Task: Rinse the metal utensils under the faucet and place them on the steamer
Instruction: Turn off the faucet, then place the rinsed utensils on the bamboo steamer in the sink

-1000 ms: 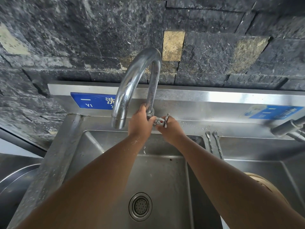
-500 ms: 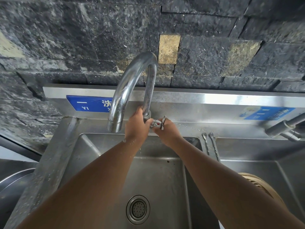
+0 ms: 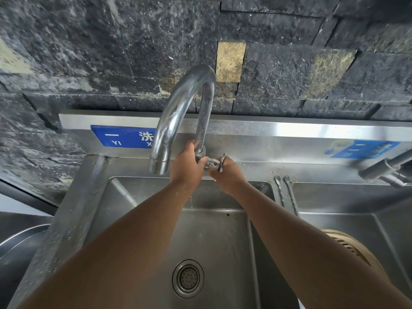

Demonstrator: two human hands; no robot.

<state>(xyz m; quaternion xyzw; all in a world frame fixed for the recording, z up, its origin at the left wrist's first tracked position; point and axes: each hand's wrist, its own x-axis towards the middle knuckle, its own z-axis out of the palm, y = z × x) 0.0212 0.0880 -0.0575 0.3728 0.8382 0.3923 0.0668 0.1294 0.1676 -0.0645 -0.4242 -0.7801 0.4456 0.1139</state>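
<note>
A curved chrome faucet [image 3: 178, 112] arches over the left steel basin [image 3: 124, 197]. My left hand [image 3: 186, 168] is wrapped around the base of the faucet's pipe. My right hand [image 3: 227, 177] grips the faucet's valve handle [image 3: 215, 162], a small metal knob with a red dot. No water stream shows at the spout; a thin trickle drips below my left wrist. Two thin metal utensils [image 3: 285, 192] lie side by side on the divider between the basins, right of my right forearm. The bamboo steamer [image 3: 354, 248] sits in the right basin, partly hidden by my right arm.
A round drain [image 3: 188, 278] lies in the left basin's floor. A second faucet [image 3: 388, 168] juts in from the right edge. Blue labels [image 3: 124, 136] are stuck on the steel backsplash below a dark stone wall. A metal pot rim [image 3: 20, 237] shows at the far left.
Both hands stay on the faucet base and valve handle. The handle has turned slightly under my right hand. The view has shifted a little.
</note>
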